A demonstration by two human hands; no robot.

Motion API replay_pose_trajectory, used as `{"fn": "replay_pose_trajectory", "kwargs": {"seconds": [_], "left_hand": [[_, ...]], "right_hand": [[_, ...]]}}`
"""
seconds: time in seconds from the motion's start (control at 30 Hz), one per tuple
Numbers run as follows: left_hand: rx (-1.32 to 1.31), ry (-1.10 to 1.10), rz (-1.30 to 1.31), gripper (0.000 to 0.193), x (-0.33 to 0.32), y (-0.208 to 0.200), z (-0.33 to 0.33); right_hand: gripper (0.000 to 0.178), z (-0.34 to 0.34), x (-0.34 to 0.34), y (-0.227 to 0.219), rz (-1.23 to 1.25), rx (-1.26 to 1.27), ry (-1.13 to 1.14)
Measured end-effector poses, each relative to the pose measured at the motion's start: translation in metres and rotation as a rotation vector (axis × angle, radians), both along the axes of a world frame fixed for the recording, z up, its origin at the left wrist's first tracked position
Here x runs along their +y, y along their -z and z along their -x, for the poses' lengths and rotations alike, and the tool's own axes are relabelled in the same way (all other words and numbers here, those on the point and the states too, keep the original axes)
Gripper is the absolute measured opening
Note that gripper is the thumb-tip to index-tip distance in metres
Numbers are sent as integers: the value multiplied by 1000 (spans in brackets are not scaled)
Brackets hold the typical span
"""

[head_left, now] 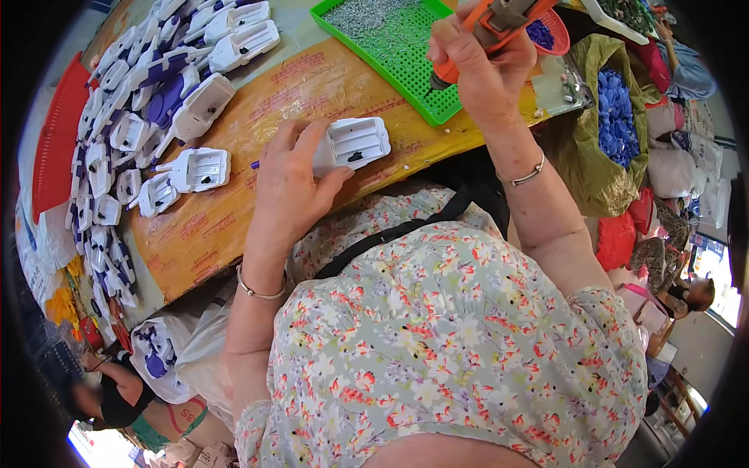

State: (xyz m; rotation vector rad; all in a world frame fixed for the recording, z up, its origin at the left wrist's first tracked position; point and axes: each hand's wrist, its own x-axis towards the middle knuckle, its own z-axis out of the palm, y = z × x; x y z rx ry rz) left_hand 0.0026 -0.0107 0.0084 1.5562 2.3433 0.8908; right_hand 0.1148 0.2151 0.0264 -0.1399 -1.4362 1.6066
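Observation:
My left hand (292, 175) lies over the left end of a white plastic housing (359, 143), fingers on its far side and thumb along its near side. The housing sits on the table with its open compartments up, and small black parts show inside. A purple bit pokes out left of my hand. My right hand (491, 74) is wrapped round an orange power screwdriver (507, 17), raised at the upper right. Its bit points down over the corner of a green perforated tray (445, 115), apart from the housing. Small metal screws (367, 27) lie heaped in the tray.
White and purple plastic housings (156, 101) are piled along the table's left side, beside a red basket (58, 140). Brown paper (195, 242) covers the tabletop. At right stand a red bowl (558, 35) and a sack of blue parts (616, 117). Other people are at the edges.

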Motion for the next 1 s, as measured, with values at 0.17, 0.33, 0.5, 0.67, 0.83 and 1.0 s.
{"fn": "replay_pose_trajectory", "kwargs": {"seconds": [0.17,0.33,0.5,0.67,0.83,1.0], "left_hand": [[-80,27,2,54,7,-5,-1],[34,84,-92,47,12,1,-4],[143,196,43,33,13,-2,-6],[177,174,-44,26,15,4,-5],[177,152,-82,22,15,5,-6],[153,145,-65,21,15,4,-6]], "right_hand": [[25,-1,-1,-1,-64,-10,23],[25,-3,-5,-8,-76,-74,102],[30,-10,-26,-44,10,-81,2],[35,8,-47,-30,175,28,-159],[29,21,-52,-21,-117,-11,-104],[22,34,-38,-12,-144,-82,-216]]}}
